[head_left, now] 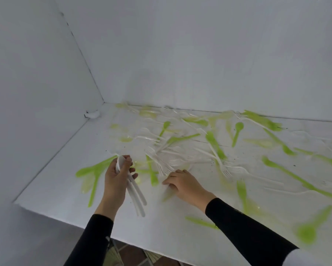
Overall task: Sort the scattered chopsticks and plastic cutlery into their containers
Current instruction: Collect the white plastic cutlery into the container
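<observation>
A small bundle of white spoons [137,197] is held in the left hand [116,177], above the near left part of the table [161,237]. The fingers are curled round the bundle just below the bowls, and the handles hang down toward the table's front edge. These few pieces are all that can be counted as gathered, and they have not yet been put away.

The right hand [182,184] is laid low on the table just beside the left, with its fingers bent down onto a pale piece [167,193] that is blurred. Whether this piece is gripped or only touched cannot be told.

Nearly everything else is still to be sorted. A loose heap of white forks [167,162] lies just beyond the right hand. Green cutlery [238,131] is strewn over the whole table, from the back edge to the near right corner, with many pieces crossing one another. Pale, almost clear pieces [147,113] lie along the back.

No container is seen anywhere in the view, and no chopsticks can be made out among the plastic. By this showing, the task is judged to be at an early stage: one kind is being collected in the hand, and the bulk of the scatter remains untouched.

White walls [199,54] close in the table at the back and on the left.
</observation>
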Demonstrator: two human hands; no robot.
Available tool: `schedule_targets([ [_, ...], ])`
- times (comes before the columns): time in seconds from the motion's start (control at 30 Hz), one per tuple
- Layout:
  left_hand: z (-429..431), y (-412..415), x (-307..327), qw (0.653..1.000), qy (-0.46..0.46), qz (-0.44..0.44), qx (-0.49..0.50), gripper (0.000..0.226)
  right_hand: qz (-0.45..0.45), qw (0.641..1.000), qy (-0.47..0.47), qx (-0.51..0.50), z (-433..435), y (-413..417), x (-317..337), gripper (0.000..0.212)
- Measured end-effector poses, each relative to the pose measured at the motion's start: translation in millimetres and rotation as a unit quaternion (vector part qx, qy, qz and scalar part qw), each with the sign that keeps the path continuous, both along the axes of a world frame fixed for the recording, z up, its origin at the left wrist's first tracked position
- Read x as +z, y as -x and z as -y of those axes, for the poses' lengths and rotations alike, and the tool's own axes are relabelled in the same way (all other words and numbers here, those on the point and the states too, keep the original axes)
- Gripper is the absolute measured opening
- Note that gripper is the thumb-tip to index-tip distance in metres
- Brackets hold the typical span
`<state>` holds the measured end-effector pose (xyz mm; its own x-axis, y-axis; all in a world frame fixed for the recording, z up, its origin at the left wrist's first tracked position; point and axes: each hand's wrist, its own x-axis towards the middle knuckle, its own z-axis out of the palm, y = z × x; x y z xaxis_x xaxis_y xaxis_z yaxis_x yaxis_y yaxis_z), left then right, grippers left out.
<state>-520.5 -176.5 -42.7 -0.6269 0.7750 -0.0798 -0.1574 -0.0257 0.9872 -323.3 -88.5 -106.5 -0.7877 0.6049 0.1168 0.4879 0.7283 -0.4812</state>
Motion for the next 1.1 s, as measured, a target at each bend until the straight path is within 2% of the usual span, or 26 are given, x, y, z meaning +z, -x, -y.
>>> schedule_targets([
  [0.07,-10.7,-0.2,1.5,0.998,0.015,-0.027,-0.049,0.026,-0.105,0.992,0.036,-0.066,0.0,-1.8,5.9,0.026],
  [0.13,-24.3,-6.9,3.6,0.994,0.023,-0.041,-0.099,0.044,-0.194,0.969,0.096,-0.121,0.7,-6.2,20.3,0.022],
  [0.23,-47.6,-35.0,6.1,0.979,0.016,-0.042,-0.197,0.055,-0.262,0.927,0.204,-0.175,2.6,-18.3,52.6,0.013],
  [0.3,-63.0,-64.3,10.9,0.965,0.013,-0.039,-0.259,0.052,-0.322,0.887,0.243,-0.225,2.5,-30.9,73.6,0.016],
  [0.37,-76.6,-97.9,16.1,0.951,0.001,0.014,-0.309,0.044,-0.372,0.842,0.268,-0.284,-0.3,-48.1,85.8,0.022],
  [0.43,-84.6,-120.4,21.6,0.941,-0.016,0.066,-0.331,0.043,-0.399,0.813,0.281,-0.319,-4.7,-60.9,89.5,0.022],
  [0.53,-95.4,-156.9,23.2,0.920,-0.022,0.057,-0.386,0.035,-0.426,0.781,0.266,-0.372,-8.4,-93.3,88.1,0.023],
  [0.63,-99.1,-189.6,20.3,0.910,-0.021,0.037,-0.411,0.023,-0.387,0.790,0.222,-0.420,-3.3,-117.3,86.5,0.024],
  [0.73,-103.6,-218.8,20.2,0.923,-0.011,0.057,-0.381,0.019,-0.336,0.816,0.171,-0.437,7.9,-137.7,76.8,0.019],
  [0.93,-113.6,-279.2,22.8,0.925,-0.017,0.073,-0.372,0.023,-0.265,0.866,0.140,-0.400,38.0,-191.3,69.6,0.050],
  [1.1,-100.1,-354.8,33.1,0.910,-0.029,0.126,-0.394,0.013,-0.224,0.868,0.122,-0.426,55.8,-261.3,71.9,0.046],
])
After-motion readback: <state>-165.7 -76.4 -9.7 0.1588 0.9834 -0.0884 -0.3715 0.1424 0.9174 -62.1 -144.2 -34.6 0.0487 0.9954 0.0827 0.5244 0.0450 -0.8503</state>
